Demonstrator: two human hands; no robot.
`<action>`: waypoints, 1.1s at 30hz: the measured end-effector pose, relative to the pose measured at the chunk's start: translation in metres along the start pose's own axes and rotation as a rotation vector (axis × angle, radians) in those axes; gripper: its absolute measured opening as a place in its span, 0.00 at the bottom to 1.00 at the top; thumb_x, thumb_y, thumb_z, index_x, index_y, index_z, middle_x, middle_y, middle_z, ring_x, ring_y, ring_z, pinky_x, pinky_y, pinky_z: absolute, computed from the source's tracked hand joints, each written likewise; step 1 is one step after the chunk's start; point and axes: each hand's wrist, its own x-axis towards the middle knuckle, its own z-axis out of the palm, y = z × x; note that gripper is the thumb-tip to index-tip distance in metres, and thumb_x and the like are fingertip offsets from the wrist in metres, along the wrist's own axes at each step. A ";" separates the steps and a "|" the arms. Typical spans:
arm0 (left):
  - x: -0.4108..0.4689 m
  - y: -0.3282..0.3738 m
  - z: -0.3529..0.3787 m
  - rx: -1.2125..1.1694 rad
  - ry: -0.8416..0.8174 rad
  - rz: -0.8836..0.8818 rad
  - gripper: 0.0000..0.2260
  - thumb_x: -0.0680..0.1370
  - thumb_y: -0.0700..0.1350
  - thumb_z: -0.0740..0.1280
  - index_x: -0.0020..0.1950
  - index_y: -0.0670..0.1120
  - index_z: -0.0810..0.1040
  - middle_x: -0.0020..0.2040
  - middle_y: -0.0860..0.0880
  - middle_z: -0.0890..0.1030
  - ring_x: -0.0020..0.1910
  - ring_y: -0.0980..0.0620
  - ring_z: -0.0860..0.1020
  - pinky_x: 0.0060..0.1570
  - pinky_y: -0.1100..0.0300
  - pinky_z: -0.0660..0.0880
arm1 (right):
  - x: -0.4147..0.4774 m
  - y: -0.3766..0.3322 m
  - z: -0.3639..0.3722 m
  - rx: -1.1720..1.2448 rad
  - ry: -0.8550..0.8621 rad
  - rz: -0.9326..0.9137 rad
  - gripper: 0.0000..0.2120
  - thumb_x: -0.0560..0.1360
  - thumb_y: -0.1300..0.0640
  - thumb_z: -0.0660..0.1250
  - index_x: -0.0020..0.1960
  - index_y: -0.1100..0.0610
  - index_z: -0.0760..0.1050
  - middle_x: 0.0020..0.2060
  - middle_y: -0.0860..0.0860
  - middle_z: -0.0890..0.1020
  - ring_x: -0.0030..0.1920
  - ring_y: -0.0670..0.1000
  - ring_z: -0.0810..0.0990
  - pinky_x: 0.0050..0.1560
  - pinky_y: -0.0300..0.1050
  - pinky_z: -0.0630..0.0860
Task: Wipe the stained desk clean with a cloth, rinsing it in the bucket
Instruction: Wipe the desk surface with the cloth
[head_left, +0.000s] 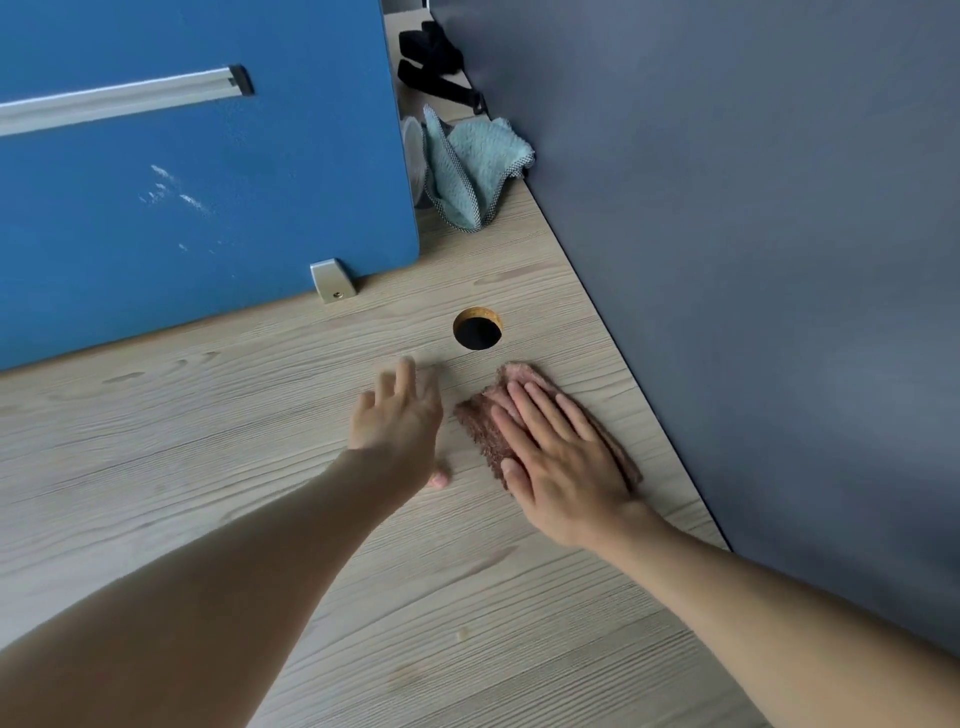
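The cloth (480, 431), likely soft and limp, lies at the desk (208, 467) right edge, pressed under the flat right grip (563, 467); left grip (397, 421) open, empty.

Your cloth (485, 431) is a fuzzy brownish-pink one, folded flat on the desk (208, 467) near its right edge, with your right hand (566, 467) spread flat on top. Desk's a light wood-grain top, with a small yellowish speck (461, 634) closer to you.
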 end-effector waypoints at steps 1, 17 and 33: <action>-0.008 0.001 0.002 0.001 0.030 0.027 0.47 0.69 0.58 0.77 0.79 0.44 0.55 0.75 0.41 0.57 0.73 0.42 0.61 0.72 0.48 0.64 | 0.005 0.007 -0.001 -0.006 0.008 0.014 0.30 0.82 0.45 0.46 0.81 0.53 0.55 0.81 0.54 0.52 0.81 0.52 0.48 0.79 0.56 0.52; -0.054 -0.002 0.031 0.070 -0.094 -0.036 0.51 0.74 0.52 0.74 0.81 0.48 0.38 0.80 0.44 0.34 0.80 0.39 0.40 0.76 0.41 0.53 | -0.016 0.011 -0.002 -0.013 0.017 0.148 0.28 0.83 0.46 0.44 0.81 0.53 0.53 0.81 0.54 0.53 0.81 0.53 0.49 0.79 0.56 0.51; -0.055 0.005 0.030 0.053 -0.103 -0.066 0.52 0.73 0.47 0.76 0.82 0.47 0.39 0.81 0.42 0.37 0.80 0.37 0.42 0.76 0.40 0.54 | -0.068 -0.034 0.002 0.019 0.014 0.233 0.29 0.83 0.45 0.44 0.81 0.56 0.53 0.81 0.57 0.51 0.81 0.55 0.46 0.79 0.58 0.51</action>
